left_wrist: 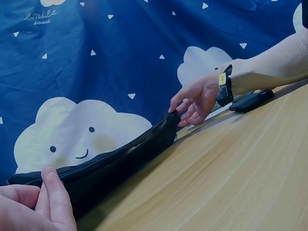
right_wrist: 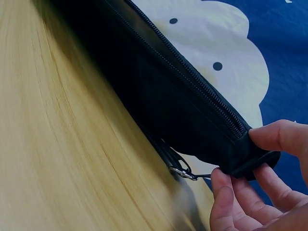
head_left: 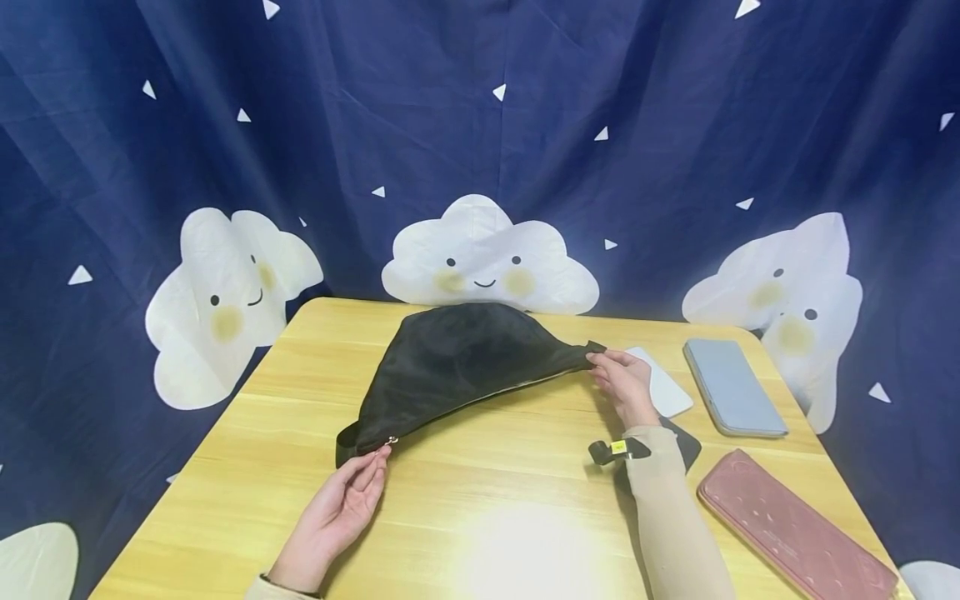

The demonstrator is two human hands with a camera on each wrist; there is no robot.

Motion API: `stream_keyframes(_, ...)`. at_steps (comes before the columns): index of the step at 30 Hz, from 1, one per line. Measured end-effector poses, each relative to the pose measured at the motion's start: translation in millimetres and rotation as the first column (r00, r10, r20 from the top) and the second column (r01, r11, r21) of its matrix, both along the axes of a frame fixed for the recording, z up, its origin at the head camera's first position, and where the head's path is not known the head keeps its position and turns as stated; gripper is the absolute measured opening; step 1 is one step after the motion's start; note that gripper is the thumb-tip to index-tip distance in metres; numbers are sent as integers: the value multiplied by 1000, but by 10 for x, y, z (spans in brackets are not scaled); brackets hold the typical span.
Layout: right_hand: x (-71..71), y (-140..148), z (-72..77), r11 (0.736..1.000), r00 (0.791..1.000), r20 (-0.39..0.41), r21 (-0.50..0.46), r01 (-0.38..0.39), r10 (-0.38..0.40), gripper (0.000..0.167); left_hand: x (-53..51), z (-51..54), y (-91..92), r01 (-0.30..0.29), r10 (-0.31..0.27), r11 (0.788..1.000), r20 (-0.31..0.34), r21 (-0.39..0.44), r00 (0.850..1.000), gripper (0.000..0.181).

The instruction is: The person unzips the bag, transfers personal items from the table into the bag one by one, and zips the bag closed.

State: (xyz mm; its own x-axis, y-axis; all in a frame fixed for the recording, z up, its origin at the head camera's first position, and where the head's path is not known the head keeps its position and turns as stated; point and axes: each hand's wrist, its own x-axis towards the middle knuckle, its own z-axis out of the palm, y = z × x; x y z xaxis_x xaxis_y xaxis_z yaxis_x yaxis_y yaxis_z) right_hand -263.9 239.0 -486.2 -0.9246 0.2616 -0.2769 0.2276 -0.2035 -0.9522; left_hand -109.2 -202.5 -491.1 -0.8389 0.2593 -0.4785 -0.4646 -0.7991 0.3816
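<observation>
The left hand is nearest on the left; its thumb and fingertips pinch the left end of the black bag, just beside the zipper pull. On the near right, a pink wallet lies diagonally on the bench. To its left, the beige right sleeve extends forward, a black wrist strap with a yellow label at its end. A black flat object lies partly hidden beneath this forearm. Farther forward, the right hand grasps the bag's narrow right end between thumb and fingers. The bag spans both hands at the middle and far part of the bench; its zipper is parted, and a metal buckle hangs near the right end. Beyond the right forearm are a white flat object and a blue-grey case. A blue curtain printed with smiling clouds forms the background.
</observation>
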Motion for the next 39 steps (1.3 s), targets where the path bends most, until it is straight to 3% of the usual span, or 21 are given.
stream_keyframes(9,-16,-13,-37,1000,1000,2,-13,12,-12,27,27,11,-65,57,-56,998,-24,8,998,41)
stream_keyframes(14,-15,-16,-17,1000,1000,11,-6,8,-8,30,53,1,-117,97,-93,995,-86,38,992,44)
stream_keyframes(24,-13,-6,-9,1000,1000,13,-4,8,-8,30,80,1,-179,109,-105,994,-117,31,988,45)
stream_keyframes(30,-27,7,-32,999,999,-2,-7,37,-37,27,93,6,-258,138,-120,984,-153,112,981,49)
stream_keyframes(39,-13,-12,-13,1000,1000,7,3,30,-30,29,113,-105,-283,149,-139,983,-94,108,986,50)
